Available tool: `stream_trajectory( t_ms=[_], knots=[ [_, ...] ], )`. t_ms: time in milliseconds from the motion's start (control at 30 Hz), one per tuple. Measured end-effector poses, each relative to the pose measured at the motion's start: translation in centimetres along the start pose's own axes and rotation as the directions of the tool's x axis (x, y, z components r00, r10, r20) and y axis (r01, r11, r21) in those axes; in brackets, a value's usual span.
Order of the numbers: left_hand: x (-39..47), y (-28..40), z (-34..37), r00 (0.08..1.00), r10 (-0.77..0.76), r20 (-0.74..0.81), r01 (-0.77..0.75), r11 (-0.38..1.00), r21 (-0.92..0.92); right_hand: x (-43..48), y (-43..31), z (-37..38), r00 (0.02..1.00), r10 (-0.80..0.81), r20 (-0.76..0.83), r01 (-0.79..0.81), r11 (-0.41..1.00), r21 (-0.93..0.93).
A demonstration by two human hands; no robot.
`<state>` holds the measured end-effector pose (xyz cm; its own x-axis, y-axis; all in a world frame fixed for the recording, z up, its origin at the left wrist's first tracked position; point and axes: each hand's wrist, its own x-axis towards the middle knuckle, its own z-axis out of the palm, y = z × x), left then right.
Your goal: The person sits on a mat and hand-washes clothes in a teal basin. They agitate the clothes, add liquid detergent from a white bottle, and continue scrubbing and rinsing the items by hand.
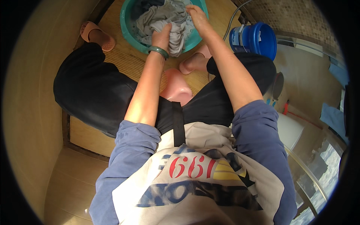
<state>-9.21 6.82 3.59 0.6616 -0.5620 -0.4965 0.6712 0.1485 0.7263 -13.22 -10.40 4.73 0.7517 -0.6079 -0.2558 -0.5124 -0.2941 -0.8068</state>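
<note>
A teal plastic basin (125, 31) sits on the floor between my feet, its far part cut off by the picture's top edge. Wet-looking light grey and whitish cloth (176, 42) is heaped inside it, and a darker cloth (142, 8) lies at the far left of the basin. My left hand (162, 37), with a dark green bangle (159, 51) at the wrist, grips a bunched whitish fold near the basin's front. At the heap's right edge is my right hand (199, 20), fingers extended; whether they pinch any cloth is hidden.
A blue bucket (253, 40) lies tipped to the right, beside a grey hose (232, 21). Beneath me is a pink plastic stool (178, 88). My feet wear pink slippers (102, 38). A wall (31, 84) rises at the left.
</note>
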Motion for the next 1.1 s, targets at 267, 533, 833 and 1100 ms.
stream_trajectory(
  t_ms=[267, 533, 833, 1100],
  knots=[
    [0.5, -4.7, 0.1, 0.942, -0.192, 0.276, 0.238, 0.96, -0.144, -0.5, -3.7, 1.2, 0.896, 0.028, 0.443, 0.153, 0.918, -0.367],
    [2.0, 1.9, -4.4, 0.893, -0.324, 0.311, 0.446, 0.556, -0.702, -5.9, -9.9, 1.6, 0.883, -0.227, 0.411, 0.34, 0.913, -0.226],
    [5.1, 3.7, -3.9, 0.908, -0.016, 0.418, 0.322, 0.667, -0.673, -5.3, -11.8, 4.5, 0.735, -0.601, 0.314, 0.616, 0.398, -0.68],
    [4.2, 0.0, -6.1, 0.932, -0.295, 0.212, 0.362, 0.714, -0.6, -8.9, -9.3, 7.7, 0.751, -0.59, 0.297, 0.606, 0.436, -0.666]
  ],
)
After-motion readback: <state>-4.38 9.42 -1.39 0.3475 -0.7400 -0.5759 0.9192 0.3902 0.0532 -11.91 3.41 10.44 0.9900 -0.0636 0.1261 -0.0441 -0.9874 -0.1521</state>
